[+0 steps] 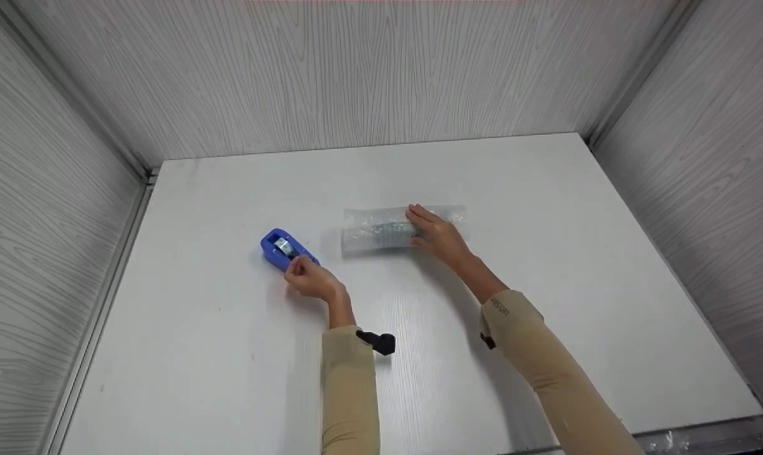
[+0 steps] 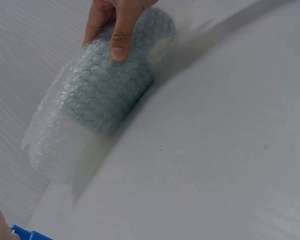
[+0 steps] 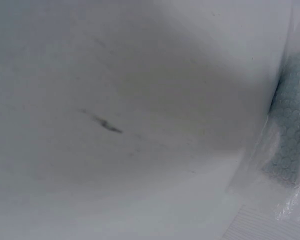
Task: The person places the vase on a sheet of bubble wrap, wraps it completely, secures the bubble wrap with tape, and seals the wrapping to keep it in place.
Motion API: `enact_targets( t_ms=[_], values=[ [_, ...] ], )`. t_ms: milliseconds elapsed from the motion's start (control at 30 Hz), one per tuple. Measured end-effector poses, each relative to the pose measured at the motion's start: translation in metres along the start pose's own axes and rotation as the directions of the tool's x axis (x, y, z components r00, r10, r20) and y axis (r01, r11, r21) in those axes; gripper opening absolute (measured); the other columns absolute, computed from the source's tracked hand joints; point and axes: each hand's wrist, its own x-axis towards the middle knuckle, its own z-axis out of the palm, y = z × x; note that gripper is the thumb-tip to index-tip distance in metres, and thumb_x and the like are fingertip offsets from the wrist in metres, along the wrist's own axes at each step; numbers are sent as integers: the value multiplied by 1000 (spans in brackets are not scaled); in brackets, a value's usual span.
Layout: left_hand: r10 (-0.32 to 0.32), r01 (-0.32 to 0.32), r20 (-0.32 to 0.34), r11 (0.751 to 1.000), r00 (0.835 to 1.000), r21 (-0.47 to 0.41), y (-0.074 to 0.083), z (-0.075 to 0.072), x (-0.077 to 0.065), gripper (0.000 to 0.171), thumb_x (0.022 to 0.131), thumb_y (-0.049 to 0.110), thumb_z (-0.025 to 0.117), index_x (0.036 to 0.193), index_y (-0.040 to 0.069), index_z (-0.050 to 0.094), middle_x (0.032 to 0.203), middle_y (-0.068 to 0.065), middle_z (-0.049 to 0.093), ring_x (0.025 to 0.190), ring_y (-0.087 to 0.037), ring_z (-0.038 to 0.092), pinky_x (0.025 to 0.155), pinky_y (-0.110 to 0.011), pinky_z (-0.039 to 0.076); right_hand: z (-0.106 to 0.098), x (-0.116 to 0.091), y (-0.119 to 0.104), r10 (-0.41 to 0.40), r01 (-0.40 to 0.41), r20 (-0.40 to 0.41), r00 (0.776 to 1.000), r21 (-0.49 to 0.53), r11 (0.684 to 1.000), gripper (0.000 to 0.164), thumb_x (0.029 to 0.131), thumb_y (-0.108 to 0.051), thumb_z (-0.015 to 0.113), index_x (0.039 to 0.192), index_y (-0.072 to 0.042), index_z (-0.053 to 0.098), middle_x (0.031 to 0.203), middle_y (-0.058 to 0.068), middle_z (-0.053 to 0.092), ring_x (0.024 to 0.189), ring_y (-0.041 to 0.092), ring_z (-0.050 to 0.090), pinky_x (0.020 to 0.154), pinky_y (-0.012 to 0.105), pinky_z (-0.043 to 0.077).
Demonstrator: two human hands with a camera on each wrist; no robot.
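Note:
A pale teal cylinder-like item rolled in clear bubble wrap (image 1: pixel 381 236) lies sideways near the middle of the table. My right hand (image 1: pixel 441 240) holds its right part, thumb on the near side and fingers over the far side, as the left wrist view shows. The wrap's loose ends stick out beyond the teal core (image 2: pixel 107 92). To the left sits a blue tape dispenser (image 1: pixel 272 251) with a tape roll (image 1: pixel 284 246) in it. My left hand (image 1: pixel 312 279) pinches at its near end, fingers curled; the tape's free end is hidden there.
The white table (image 1: pixel 217 354) has grey wood-grain panels behind (image 1: pixel 369 76) and at both sides. A dark mark (image 3: pixel 106 125) shows on the white surface in the right wrist view. A black strap piece (image 1: pixel 381 343) juts from the left sleeve.

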Motion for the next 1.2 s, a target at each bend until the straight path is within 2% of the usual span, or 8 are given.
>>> enact_targets(
  t_ms=[167, 333, 667, 833, 967, 1067, 1133, 1200],
  values=[
    [31, -31, -8, 999, 999, -38, 2, -2, -4, 11, 86, -6, 54, 96, -10, 53, 89, -10, 53, 83, -17, 50, 72, -23, 43, -2, 0, -2, 15, -15, 13, 1000, 10, 1000, 56, 79, -8, 70, 130, 1, 48, 137, 15, 42, 127, 27, 36, 99, 28, 33],
    [12, -13, -10, 994, 1000, -105, 1, -2, -4, 10, 86, -9, 53, 96, -8, 52, 90, -10, 52, 84, -17, 49, 73, -23, 43, -2, 1, -1, -21, 21, -7, 1000, -2, 1000, 56, 78, -7, 71, 129, 2, 50, 134, 17, 44, 125, 29, 38, 98, 30, 34],
    [84, -78, 36, 987, 996, -140, -8, -5, -4, 11, 87, -11, 50, 97, -8, 50, 91, -10, 52, 84, -17, 50, 74, -24, 43, -1, 2, 0, -25, 25, -9, 1000, 5, 1000, 56, 78, -8, 71, 128, 3, 50, 134, 17, 44, 125, 30, 38, 99, 31, 34],
    [75, -68, 44, 988, 996, -138, -9, -7, -6, 12, 88, -8, 52, 100, -9, 50, 92, -10, 52, 84, -16, 50, 77, -27, 44, -1, 2, 0, -11, 11, -2, 1000, 9, 1000, 56, 78, -8, 71, 129, 3, 49, 135, 17, 43, 126, 29, 37, 99, 32, 34],
    [25, -24, 10, 991, 1000, -130, -7, -7, -7, 13, 86, -6, 57, 99, -7, 51, 92, -10, 52, 85, -17, 51, 76, -25, 45, -2, 1, -1, -1, 1, 5, 1000, 3, 1000, 57, 78, -10, 71, 129, 2, 49, 135, 17, 43, 126, 29, 37, 99, 31, 33],
    [-35, 30, -25, 985, 999, -170, -3, -6, -9, 16, 84, -7, 60, 95, -5, 48, 90, -10, 51, 84, -16, 51, 73, -25, 45, -2, 1, -2, -10, 10, -2, 1000, -7, 1000, 57, 78, -11, 71, 129, 2, 49, 135, 17, 43, 126, 29, 37, 99, 30, 34],
    [-111, 100, -44, 974, 993, -206, 1, -4, -11, 17, 83, -7, 61, 92, -3, 46, 88, -10, 51, 81, -16, 52, 73, -25, 46, -2, 1, -2, -17, 17, -8, 1000, -14, 1000, 57, 78, -11, 70, 129, 2, 50, 135, 17, 43, 125, 29, 38, 98, 30, 34],
    [-213, 194, -57, 951, 975, -241, 5, -3, -13, 16, 83, -5, 61, 88, -2, 47, 86, -10, 52, 77, -15, 54, 73, -25, 48, -2, 0, -2, -21, 21, -13, 1000, -17, 1000, 57, 78, -11, 70, 129, 3, 50, 135, 17, 44, 125, 29, 38, 98, 30, 34]
  ],
)
